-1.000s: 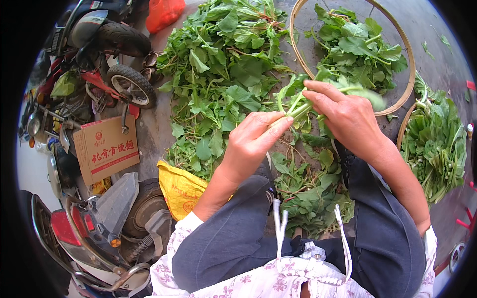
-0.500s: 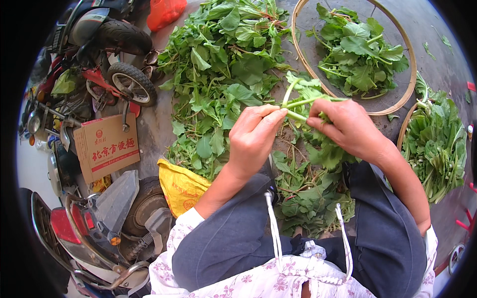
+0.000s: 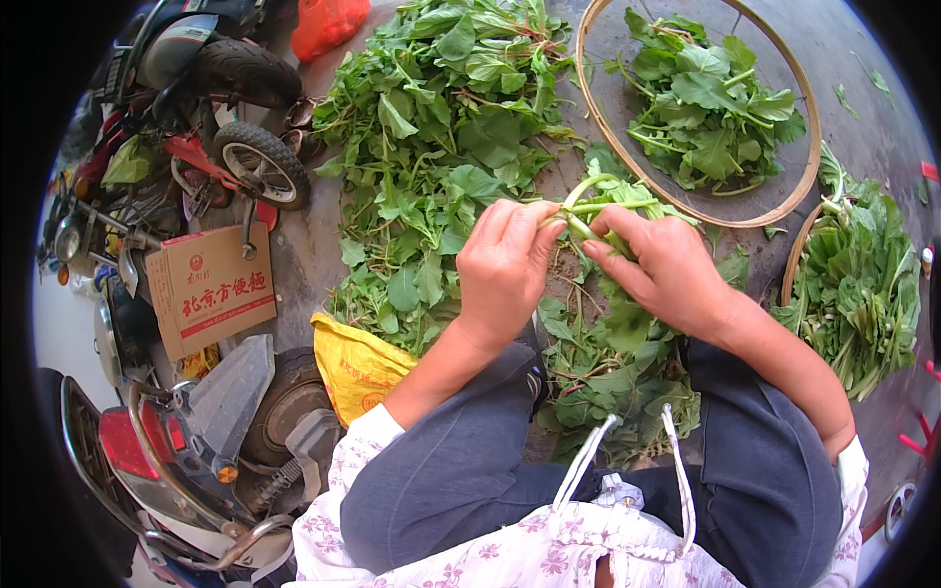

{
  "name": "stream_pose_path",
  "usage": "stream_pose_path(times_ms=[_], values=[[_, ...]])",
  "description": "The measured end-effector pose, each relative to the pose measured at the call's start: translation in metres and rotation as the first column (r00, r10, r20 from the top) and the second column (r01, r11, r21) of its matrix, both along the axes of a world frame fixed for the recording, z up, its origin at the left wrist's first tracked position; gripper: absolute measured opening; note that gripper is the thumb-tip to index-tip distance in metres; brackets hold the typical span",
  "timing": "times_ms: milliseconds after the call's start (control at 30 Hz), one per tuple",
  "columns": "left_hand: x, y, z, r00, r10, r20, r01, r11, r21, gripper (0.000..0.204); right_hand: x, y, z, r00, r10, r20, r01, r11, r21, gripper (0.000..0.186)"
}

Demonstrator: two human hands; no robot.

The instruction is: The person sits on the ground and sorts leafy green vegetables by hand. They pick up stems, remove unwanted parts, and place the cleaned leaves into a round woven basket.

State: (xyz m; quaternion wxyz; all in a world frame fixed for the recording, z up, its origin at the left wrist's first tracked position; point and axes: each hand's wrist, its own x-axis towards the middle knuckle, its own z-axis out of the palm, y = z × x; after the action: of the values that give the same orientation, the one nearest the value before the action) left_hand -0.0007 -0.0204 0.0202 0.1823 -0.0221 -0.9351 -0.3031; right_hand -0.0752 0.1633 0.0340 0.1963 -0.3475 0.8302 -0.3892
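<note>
My left hand [image 3: 505,265] is closed, with thumb and fingertips pinching the stem end of a leafy green plant [image 3: 588,188]. Close beside it, my right hand [image 3: 671,269] grips the pale green stalks of the same plant, and its leaves hang partly hidden behind that hand. Below both hands, loose leaves and stems [image 3: 618,382] lie on the ground between my legs. A large heap of leafy greens [image 3: 421,196] spreads beyond my left hand. Past my right hand, more greens [image 3: 711,103] lie inside a round wooden-rimmed sieve [image 3: 812,171].
At the right, a bunch of greens [image 3: 863,284] rests by another curved rim. A yellow bag [image 3: 358,367] lies by my left knee. Farther left are a cardboard box [image 3: 211,289], a parked motorbike [image 3: 147,441] and a small wheel [image 3: 260,165]. A red bag [image 3: 328,27] sits at the back.
My right hand has come lower and nearer to my left hand along the stalks. The plant's leaves have shifted, and the stalks are bent differently. My left hand has barely moved.
</note>
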Motion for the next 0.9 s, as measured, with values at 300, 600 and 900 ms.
stream_pose_path(times_ms=[300, 600, 900], values=[[0.002, 0.004, -0.009, 0.954, 0.037, 0.298, -0.252, 0.639, 0.727, 0.018, 0.031, -0.017, -0.019, 0.973, 0.055, -0.224, -0.064, 0.997, -0.034, 0.022], [-0.001, -0.013, -0.006, 0.983, 0.084, 0.160, -0.161, 0.812, 0.561, 0.016, 0.002, 0.011, 0.015, 0.973, 0.230, 0.017, -0.231, 0.973, 0.010, 0.028], [0.002, -0.016, -0.001, 0.996, 0.009, 0.085, -0.021, 0.989, 0.148, 0.018, -0.022, 0.016, 0.044, 0.991, -0.119, -0.065, 0.106, 0.979, -0.174, 0.015]])
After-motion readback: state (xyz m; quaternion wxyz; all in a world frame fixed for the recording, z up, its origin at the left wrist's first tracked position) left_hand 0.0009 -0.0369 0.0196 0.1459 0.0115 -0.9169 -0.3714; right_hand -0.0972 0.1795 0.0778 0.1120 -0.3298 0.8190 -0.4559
